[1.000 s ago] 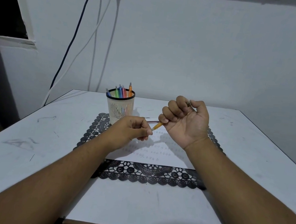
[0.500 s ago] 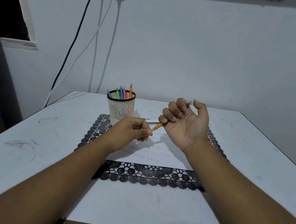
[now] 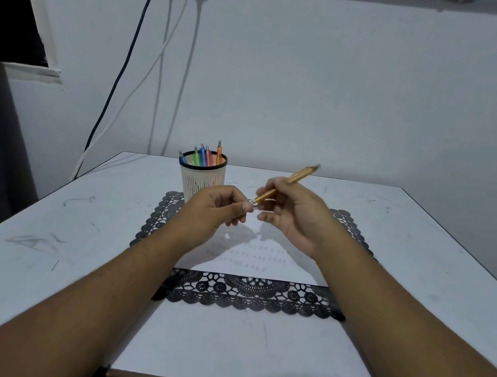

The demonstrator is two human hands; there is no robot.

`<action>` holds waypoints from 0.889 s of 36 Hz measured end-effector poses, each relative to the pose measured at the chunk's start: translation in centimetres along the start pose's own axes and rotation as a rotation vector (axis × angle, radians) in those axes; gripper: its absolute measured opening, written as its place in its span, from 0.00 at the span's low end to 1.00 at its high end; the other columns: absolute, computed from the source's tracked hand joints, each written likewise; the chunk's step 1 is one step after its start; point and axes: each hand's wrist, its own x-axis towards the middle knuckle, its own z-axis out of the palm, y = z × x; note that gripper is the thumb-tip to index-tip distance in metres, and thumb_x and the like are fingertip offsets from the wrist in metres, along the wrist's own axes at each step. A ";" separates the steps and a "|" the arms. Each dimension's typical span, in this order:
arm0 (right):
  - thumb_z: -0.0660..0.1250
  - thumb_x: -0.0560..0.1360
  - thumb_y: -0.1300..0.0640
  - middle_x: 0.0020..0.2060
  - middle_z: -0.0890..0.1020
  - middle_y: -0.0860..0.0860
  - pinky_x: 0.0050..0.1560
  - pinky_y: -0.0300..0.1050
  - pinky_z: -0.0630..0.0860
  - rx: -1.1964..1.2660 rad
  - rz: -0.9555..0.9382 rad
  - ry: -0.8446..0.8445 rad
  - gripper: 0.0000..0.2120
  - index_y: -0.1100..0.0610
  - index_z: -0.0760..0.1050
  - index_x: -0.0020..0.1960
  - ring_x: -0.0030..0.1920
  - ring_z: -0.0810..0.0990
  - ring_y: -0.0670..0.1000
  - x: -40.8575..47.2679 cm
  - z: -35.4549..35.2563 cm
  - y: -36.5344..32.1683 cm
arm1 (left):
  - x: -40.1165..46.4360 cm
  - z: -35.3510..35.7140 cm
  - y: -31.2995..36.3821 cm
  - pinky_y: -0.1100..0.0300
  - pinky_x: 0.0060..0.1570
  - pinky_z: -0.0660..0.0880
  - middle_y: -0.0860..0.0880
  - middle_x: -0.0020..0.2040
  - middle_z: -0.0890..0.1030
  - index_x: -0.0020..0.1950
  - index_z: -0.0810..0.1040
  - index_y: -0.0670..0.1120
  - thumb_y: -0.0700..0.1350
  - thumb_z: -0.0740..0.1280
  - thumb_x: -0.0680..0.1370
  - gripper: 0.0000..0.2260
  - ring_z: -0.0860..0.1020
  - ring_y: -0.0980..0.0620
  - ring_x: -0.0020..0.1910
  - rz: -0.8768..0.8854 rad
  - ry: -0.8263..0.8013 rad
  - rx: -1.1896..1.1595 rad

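Observation:
My right hand (image 3: 296, 215) holds an orange pen (image 3: 296, 177) by its barrel above the table, with the back end slanting up to the right. My left hand (image 3: 216, 209) pinches the pen's tip end between thumb and fingers. Both hands hover over a white sheet of paper (image 3: 262, 263) with faint handwritten rows, which lies on a black lace mat (image 3: 245, 295). What exactly sits between my left fingertips is too small to tell.
A white mesh pen cup (image 3: 201, 179) with several coloured pens stands at the mat's far left corner, just behind my left hand. The white table (image 3: 44, 240) has scuff marks. Cables (image 3: 125, 61) hang down the wall at the back left.
My right hand has turned from palm-up with curled fingers to palm-down, and the pen's back end now sticks up to the right. My left hand keeps its pinch at the tip.

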 end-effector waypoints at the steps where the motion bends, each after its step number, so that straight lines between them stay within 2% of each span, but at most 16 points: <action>1: 0.62 0.86 0.57 0.48 0.86 0.61 0.43 0.48 0.84 -0.037 0.012 -0.019 0.10 0.61 0.77 0.51 0.43 0.84 0.56 -0.1 0.1 0.0 | 0.0 0.0 -0.1 0.60 0.42 0.75 0.47 0.38 0.82 0.46 0.83 0.43 0.42 0.71 0.81 0.05 0.77 0.52 0.37 0.000 -0.007 0.026; 4: 0.60 0.86 0.58 0.52 0.85 0.67 0.43 0.48 0.86 0.036 0.002 -0.026 0.10 0.63 0.75 0.52 0.43 0.86 0.59 -0.1 0.1 -1.0 | -0.1 -0.1 -0.3 0.63 0.42 0.75 0.49 0.39 0.83 0.48 0.83 0.43 0.45 0.69 0.82 0.07 0.77 0.54 0.38 -0.021 -0.019 0.124; 7: 0.62 0.85 0.62 0.48 0.86 0.64 0.43 0.48 0.85 0.079 -0.064 0.030 0.08 0.62 0.75 0.49 0.43 0.87 0.60 -0.1 -0.7 -2.6 | -0.2 -0.5 -0.7 0.66 0.41 0.75 0.51 0.41 0.84 0.47 0.83 0.47 0.49 0.68 0.83 0.09 0.79 0.58 0.39 -0.060 -0.027 0.248; 10: 0.63 0.84 0.64 0.40 0.83 0.57 0.41 0.46 0.83 -0.078 -0.088 0.056 0.08 0.60 0.77 0.47 0.39 0.82 0.54 -1.1 -2.1 -3.2 | -0.4 -0.8 -1.8 0.60 0.43 0.74 0.55 0.43 0.84 0.44 0.82 0.51 0.51 0.68 0.83 0.09 0.78 0.64 0.40 -0.107 -0.047 0.410; 12: 0.61 0.83 0.67 0.39 0.83 0.57 0.42 0.46 0.83 -0.236 -0.042 0.050 0.09 0.61 0.78 0.47 0.38 0.81 0.53 -2.5 -3.1 -2.6 | -0.3 -0.7 -2.3 0.58 0.44 0.72 0.59 0.45 0.82 0.44 0.81 0.54 0.51 0.69 0.82 0.07 0.76 0.65 0.40 -0.099 -0.046 0.529; 14: 0.61 0.82 0.71 0.41 0.83 0.60 0.45 0.47 0.84 -0.353 0.003 0.055 0.11 0.64 0.80 0.46 0.40 0.82 0.55 -4.2 -4.2 -1.8 | -0.1 -0.6 -2.5 0.58 0.45 0.71 0.63 0.47 0.79 0.46 0.80 0.57 0.52 0.69 0.81 0.05 0.75 0.64 0.45 -0.048 -0.054 0.616; 16: 0.63 0.80 0.73 0.44 0.83 0.63 0.51 0.50 0.85 -0.431 0.022 0.069 0.11 0.66 0.81 0.44 0.43 0.84 0.58 -5.8 -4.9 -0.8 | 0.0 -0.5 -2.6 0.58 0.50 0.69 0.66 0.52 0.78 0.50 0.80 0.61 0.55 0.68 0.81 0.02 0.73 0.65 0.52 0.000 -0.077 0.698; 17: 0.64 0.79 0.75 0.44 0.84 0.64 0.54 0.51 0.85 -0.456 0.029 0.081 0.11 0.66 0.81 0.43 0.45 0.84 0.59 -6.5 -5.1 -0.4 | 0.0 -0.4 -2.7 0.58 0.54 0.68 0.68 0.57 0.76 0.54 0.79 0.62 0.56 0.67 0.81 0.03 0.72 0.65 0.56 0.010 -0.097 0.739; 20: 0.67 0.76 0.76 0.43 0.84 0.62 0.57 0.52 0.85 -0.514 0.030 0.107 0.10 0.65 0.80 0.42 0.46 0.86 0.59 -7.6 -4.9 0.7 | -0.3 0.0 -2.8 0.55 0.64 0.65 0.60 0.68 0.72 0.66 0.76 0.62 0.61 0.63 0.82 0.13 0.66 0.60 0.68 0.011 -0.153 0.828; 22: 0.67 0.76 0.75 0.42 0.84 0.65 0.54 0.52 0.85 -0.553 0.014 0.085 0.08 0.65 0.80 0.43 0.43 0.86 0.59 -7.6 -4.3 1.1 | -0.5 0.4 -2.7 0.54 0.69 0.64 0.56 0.73 0.71 0.71 0.74 0.59 0.60 0.63 0.83 0.18 0.64 0.58 0.72 0.007 -0.197 0.868; 24: 0.68 0.76 0.73 0.40 0.84 0.65 0.47 0.48 0.84 -0.596 0.023 0.069 0.08 0.62 0.80 0.43 0.41 0.85 0.58 -7.5 -3.8 1.5 | -0.5 0.8 -2.5 0.52 0.73 0.64 0.56 0.74 0.71 0.75 0.73 0.56 0.59 0.63 0.83 0.20 0.64 0.55 0.74 -0.012 -0.250 0.915; 27: 0.70 0.74 0.70 0.37 0.83 0.59 0.41 0.42 0.82 -0.666 0.048 0.047 0.09 0.58 0.80 0.41 0.40 0.85 0.55 -7.4 -3.6 2.0 | -0.5 1.3 -2.4 0.50 0.74 0.63 0.56 0.74 0.72 0.76 0.73 0.56 0.58 0.63 0.84 0.20 0.65 0.52 0.74 -0.036 -0.292 0.968; 32: 0.71 0.73 0.67 0.36 0.84 0.63 0.38 0.44 0.78 -0.751 0.015 0.029 0.08 0.56 0.79 0.40 0.36 0.82 0.56 -7.5 -3.5 2.1 | -0.4 1.4 -2.5 0.49 0.75 0.62 0.56 0.74 0.71 0.75 0.73 0.57 0.58 0.63 0.84 0.20 0.64 0.52 0.75 -0.055 -0.288 0.969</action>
